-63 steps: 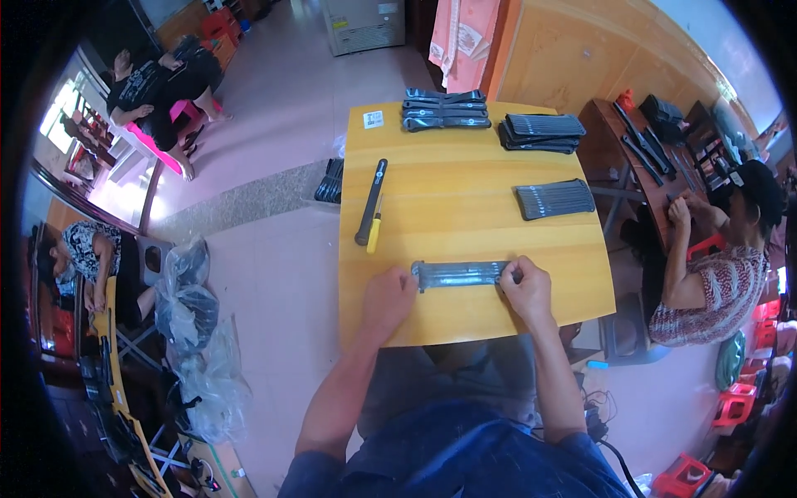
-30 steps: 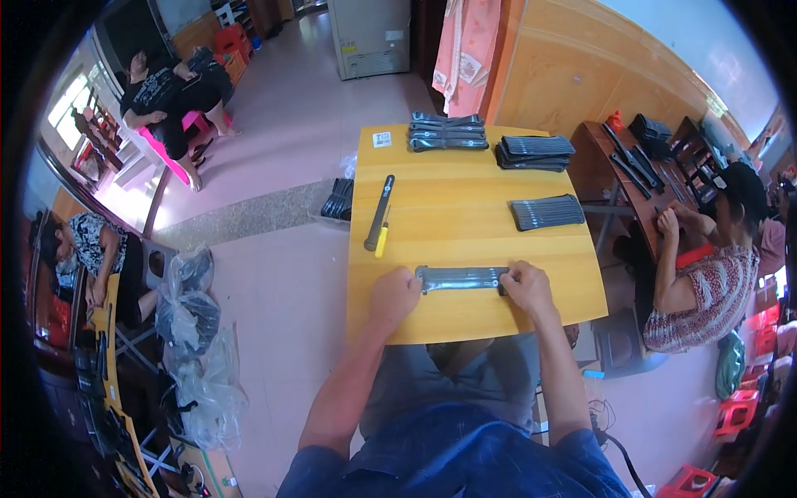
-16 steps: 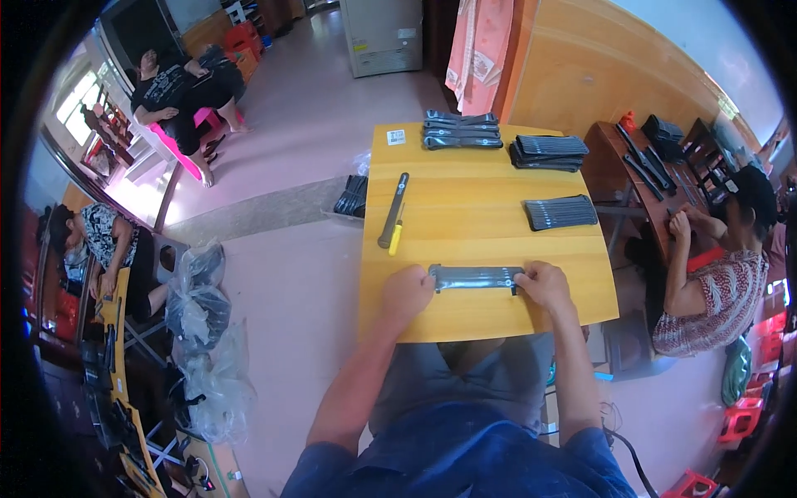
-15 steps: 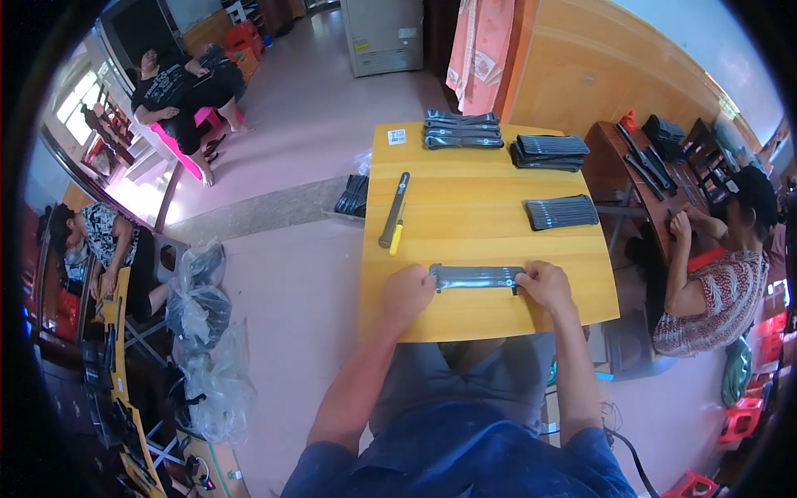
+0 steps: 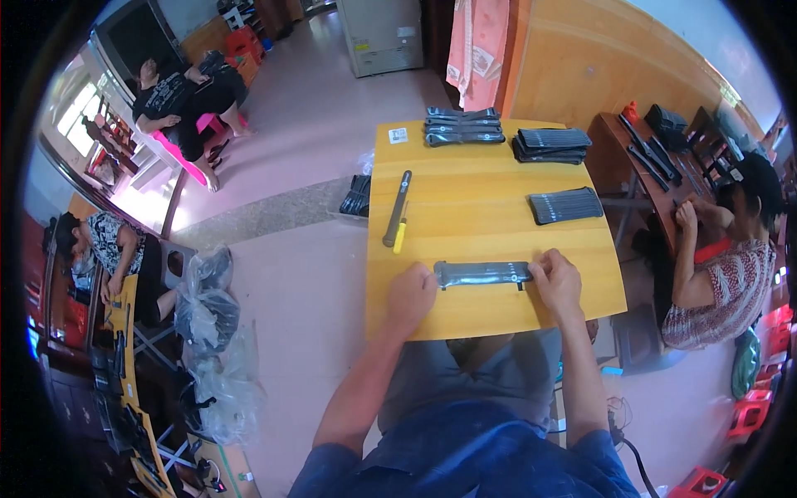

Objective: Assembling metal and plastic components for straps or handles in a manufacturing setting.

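Observation:
A flat, dark grey strap point(image 5: 484, 274) lies crosswise on the near part of the yellow table, shiny on top, with small black tabs at its lower edge. My left hand point(image 5: 413, 295) is closed at the strap's left end. My right hand point(image 5: 558, 282) pinches its right end between thumb and fingers. Beyond my left hand lie a single dark strap point(image 5: 400, 203) and a yellow-handled screwdriver point(image 5: 400, 238). A flat ribbed dark bundle point(image 5: 566, 206) rests beyond my right hand.
At the table's far edge sit a stack of dark straps point(image 5: 463, 127), another dark stack point(image 5: 551, 145) and a white label point(image 5: 398, 135). Plastic bags point(image 5: 212, 332) lie on the floor at left. One person point(image 5: 722, 257) works at a table on the right; two others sit at left.
The view has shifted slightly. My right hand has turned a little and moved outward along the strap's right end. My left hand stays beside the left end.

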Demonstrator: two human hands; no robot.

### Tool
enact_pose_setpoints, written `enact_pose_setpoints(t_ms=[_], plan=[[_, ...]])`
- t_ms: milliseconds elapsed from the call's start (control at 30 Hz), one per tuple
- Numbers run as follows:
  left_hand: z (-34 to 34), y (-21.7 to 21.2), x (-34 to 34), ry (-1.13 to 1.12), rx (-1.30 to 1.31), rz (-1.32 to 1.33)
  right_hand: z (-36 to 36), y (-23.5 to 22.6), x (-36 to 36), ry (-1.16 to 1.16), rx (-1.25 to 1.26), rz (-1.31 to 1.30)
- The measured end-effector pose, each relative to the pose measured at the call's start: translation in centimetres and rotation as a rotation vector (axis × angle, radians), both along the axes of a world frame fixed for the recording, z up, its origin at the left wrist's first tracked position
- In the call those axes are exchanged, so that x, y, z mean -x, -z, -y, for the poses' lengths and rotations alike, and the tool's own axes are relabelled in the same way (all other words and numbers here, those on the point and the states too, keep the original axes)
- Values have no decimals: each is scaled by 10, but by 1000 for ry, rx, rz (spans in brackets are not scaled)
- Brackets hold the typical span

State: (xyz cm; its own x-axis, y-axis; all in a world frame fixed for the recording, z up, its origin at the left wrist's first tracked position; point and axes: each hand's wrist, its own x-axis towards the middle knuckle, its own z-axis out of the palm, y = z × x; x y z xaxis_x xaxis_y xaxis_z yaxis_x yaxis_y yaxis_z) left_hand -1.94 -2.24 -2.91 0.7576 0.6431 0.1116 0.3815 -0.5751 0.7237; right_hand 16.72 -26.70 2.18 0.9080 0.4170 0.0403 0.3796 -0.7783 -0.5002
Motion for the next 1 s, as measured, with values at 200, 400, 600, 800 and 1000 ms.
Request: enact_pose_setpoints(t_ms=[200, 400, 600, 800, 1000], plan=[[1, -2, 14, -47, 306, 154, -16, 5, 4, -198, -316, 208], [6, -8, 16, -41, 355, 224, -42, 12, 10, -298, -400, 235], [6, -5, 19, -38, 298, 240, -68, 16, 8, -368, -451, 231], [12, -17, 20, -10, 261, 224, -88, 24, -3, -385, -432, 241], [15, -16, 21, 33, 259, 196, -98, 23, -12, -450, -348, 182]])
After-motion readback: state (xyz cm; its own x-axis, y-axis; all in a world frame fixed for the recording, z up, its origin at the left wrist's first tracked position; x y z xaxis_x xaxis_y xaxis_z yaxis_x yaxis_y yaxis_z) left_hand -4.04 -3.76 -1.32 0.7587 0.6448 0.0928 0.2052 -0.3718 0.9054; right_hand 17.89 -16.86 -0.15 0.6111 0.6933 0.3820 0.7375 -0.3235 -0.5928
